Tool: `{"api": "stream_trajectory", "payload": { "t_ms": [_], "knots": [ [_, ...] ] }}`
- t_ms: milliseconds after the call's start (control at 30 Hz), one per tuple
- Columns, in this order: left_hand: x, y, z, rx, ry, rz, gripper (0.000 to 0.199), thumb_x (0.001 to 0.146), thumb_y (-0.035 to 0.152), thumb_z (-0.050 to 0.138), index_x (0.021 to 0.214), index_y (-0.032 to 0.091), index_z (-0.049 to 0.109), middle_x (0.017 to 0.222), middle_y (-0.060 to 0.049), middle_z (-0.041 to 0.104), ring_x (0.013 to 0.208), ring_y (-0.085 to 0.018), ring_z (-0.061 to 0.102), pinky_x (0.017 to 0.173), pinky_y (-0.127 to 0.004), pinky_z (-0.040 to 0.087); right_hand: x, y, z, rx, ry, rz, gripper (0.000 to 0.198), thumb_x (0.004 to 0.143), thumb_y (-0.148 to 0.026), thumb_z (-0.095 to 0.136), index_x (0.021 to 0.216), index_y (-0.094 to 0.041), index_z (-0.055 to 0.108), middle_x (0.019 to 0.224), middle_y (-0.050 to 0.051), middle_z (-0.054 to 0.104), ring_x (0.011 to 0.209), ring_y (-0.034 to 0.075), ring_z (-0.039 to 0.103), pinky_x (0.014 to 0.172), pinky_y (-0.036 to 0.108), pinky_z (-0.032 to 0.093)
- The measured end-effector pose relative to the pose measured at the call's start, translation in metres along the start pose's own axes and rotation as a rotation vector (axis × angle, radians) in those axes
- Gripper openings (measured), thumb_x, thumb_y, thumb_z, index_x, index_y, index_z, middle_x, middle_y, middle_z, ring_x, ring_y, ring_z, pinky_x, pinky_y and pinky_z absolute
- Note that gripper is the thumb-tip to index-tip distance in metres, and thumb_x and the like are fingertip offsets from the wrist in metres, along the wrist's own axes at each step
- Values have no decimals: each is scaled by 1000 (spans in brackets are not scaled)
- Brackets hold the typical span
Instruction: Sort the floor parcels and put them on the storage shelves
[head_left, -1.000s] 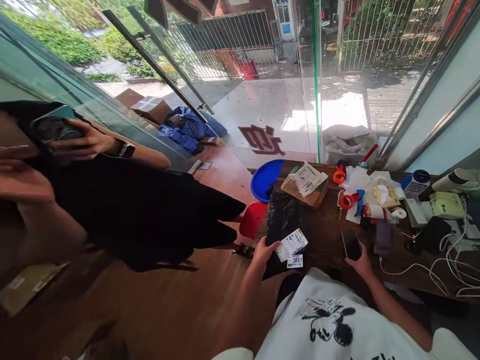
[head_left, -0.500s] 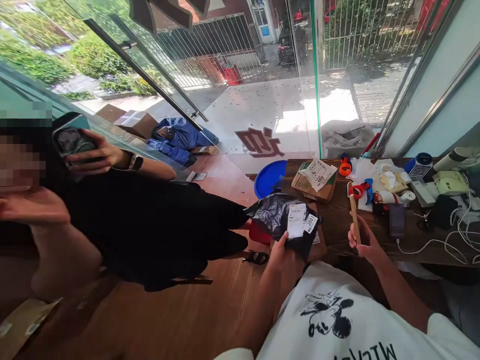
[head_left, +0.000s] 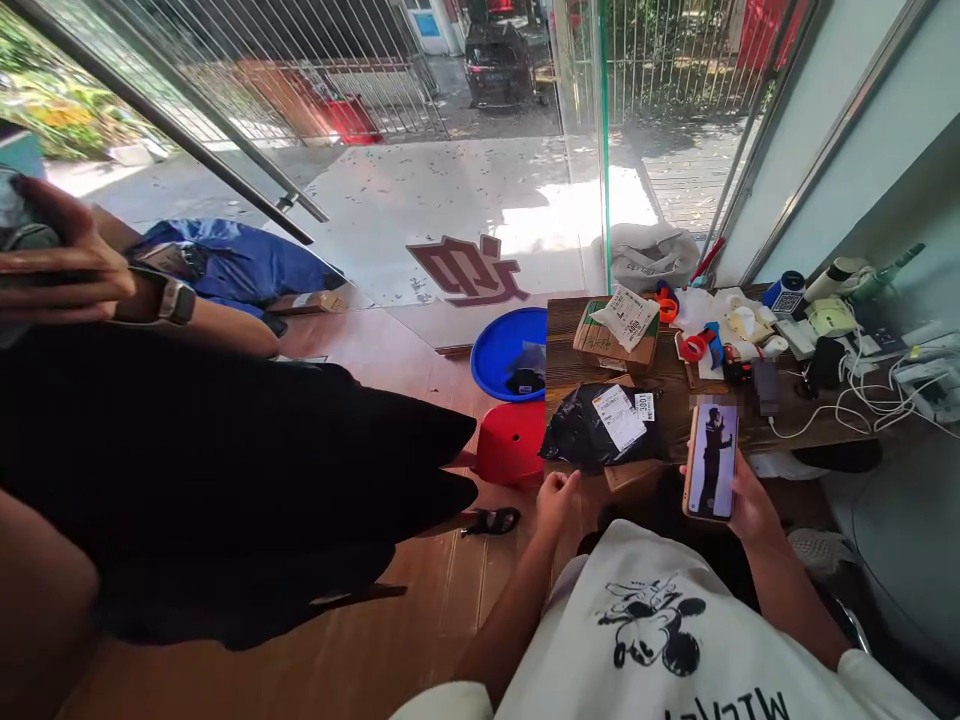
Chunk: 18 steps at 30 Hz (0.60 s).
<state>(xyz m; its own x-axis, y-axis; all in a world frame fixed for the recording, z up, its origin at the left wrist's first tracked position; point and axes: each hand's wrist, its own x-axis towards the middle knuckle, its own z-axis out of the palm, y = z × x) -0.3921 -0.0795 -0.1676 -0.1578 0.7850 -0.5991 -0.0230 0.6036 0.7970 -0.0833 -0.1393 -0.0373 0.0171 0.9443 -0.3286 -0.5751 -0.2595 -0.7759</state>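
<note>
Phone (head_left: 710, 460) in right hand (head_left: 752, 502), black parcel (head_left: 583, 428) on table (head_left: 559, 345)

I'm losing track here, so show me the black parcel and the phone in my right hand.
Black parcel (head_left: 587, 428), head view: on its dark wrapping.
Phone (head_left: 712, 462), head view: on its lit screen.

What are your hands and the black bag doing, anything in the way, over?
Right hand holding lit phone. Left hand curled, near the black bag. Black bag lying labels up. Cardboard box beyond, not between hands and bag.
</note>
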Motion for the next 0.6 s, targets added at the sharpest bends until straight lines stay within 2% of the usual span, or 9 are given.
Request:
{"api": "stream_trajectory", "payload": {
  "t_ms": [67,133,200,267,333,400,500,600],
  "knots": [
    [7,1,-4,-23,66,73,59,58,63,86,58,23,42,56,6,44,57,-12,45,55,-24,33,-2,4,9,-25,34,30,78,70,-32,90,141,-33,56,134,11,70,113,34,72,96,57,60],
    [9,2,-4,-52,92,123,58,63,67,81,61,24,43,60,5,46,61,-14,47,57,-25,36,0,10,20,-27,105,41,78,70,-26,89,140,-33,55,127,9,74,113,35,73,98,59,59],
    [7,4,-3,-79,99,163,56,65,68,78,64,24,45,62,5,47,62,-15,48,59,-26,38,4,15,30,22,215,51,66,74,-33,87,134,-30,59,115,8,78,109,35,75,95,59,60],
    [1,6,-1,-103,98,196,54,65,68,78,66,23,47,63,4,48,63,-15,48,60,-26,39,10,19,38,86,288,116,56,77,-49,83,124,-25,65,104,10,80,103,37,76,89,59,62],
    [-5,10,1,-124,91,223,52,63,67,78,69,23,50,65,4,49,64,-15,48,60,-26,39,14,20,45,127,278,200,57,77,-60,79,116,-20,68,99,13,80,100,39,77,85,58,64],
    [-11,14,4,-143,82,241,51,62,67,76,71,23,53,67,3,50,63,-14,47,58,-26,39,18,19,52,134,217,240,56,74,-56,81,115,-20,67,100,13,80,98,38,77,84,56,64],
    [-18,20,8,-166,72,255,50,64,67,73,73,23,54,67,4,49,60,-13,42,54,-25,36,21,16,65,91,196,187,57,65,-41,87,114,-24,63,96,7,80,92,36,78,80,53,65],
    [-20,23,9,-175,57,261,48,66,66,73,75,22,55,67,4,49,59,-12,40,53,-25,35,22,15,79,22,234,103,58,61,-39,89,110,-26,60,85,2,79,86,34,78,73,49,65]
  ]
}}
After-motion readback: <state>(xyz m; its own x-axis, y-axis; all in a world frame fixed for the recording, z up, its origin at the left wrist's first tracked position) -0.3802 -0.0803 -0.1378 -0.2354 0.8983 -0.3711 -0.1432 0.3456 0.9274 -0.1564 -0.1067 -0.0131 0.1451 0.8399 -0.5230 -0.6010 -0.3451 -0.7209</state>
